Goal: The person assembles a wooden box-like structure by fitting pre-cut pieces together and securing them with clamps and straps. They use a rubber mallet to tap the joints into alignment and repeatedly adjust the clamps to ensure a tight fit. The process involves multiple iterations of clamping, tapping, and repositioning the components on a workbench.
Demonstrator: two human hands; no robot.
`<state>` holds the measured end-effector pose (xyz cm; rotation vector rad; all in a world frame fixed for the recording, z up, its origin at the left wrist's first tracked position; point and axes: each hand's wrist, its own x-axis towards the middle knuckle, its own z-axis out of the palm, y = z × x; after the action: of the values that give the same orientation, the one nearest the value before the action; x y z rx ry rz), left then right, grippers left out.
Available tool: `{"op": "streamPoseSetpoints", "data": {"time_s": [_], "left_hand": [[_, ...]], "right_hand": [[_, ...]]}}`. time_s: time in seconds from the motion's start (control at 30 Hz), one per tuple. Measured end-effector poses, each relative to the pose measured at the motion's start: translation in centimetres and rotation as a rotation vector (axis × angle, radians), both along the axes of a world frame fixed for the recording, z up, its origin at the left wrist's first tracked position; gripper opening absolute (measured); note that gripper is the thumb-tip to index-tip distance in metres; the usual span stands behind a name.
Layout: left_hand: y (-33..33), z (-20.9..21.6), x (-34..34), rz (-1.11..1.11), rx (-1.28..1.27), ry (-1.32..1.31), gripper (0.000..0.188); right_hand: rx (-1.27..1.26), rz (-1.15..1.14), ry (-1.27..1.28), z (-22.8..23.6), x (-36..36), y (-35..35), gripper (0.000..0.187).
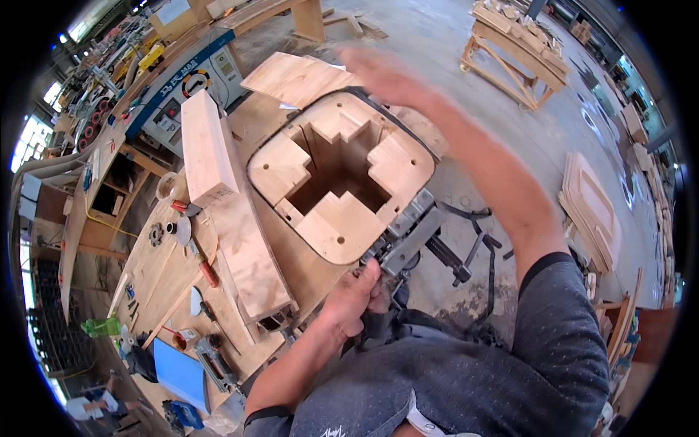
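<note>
A hollow wooden block with rounded corners and a cross-shaped opening stands upright on the bench. A black strap runs around its upper edge. At its near right corner sits a metal ratchet buckle with a dark handle. My left hand is closed at the near corner beside the buckle, gripping what looks like the black strap; its fingertips are partly hidden. Across the block, my right hand is over the far edge near a flat wooden board. Motion smears its fingers.
A long wooden beam and a wide plank lie left of the block. Screwdrivers, a nail gun and a blue sheet are on the bench. Shaped panels lean at right; a wheeled cart stands beyond.
</note>
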<state>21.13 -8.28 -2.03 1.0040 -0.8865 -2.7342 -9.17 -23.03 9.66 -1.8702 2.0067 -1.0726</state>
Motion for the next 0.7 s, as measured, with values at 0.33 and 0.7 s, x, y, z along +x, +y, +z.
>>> {"op": "streamPoseSetpoints", "data": {"time_s": [0.33, 0.7], "left_hand": [[-0.3, 0.2, 0.0, -0.029, 0.047, -0.017, 0.048], [-0.9, -0.5, 0.4, -0.073, 0.056, 0.009, 0.053]], "right_hand": [[0.121, -0.006, 0.565, -1.1, 8.5, 32.2, 0.069], [-0.074, -0.345, -0.172, -10.9, 10.2, 34.4, 0.044]]}}
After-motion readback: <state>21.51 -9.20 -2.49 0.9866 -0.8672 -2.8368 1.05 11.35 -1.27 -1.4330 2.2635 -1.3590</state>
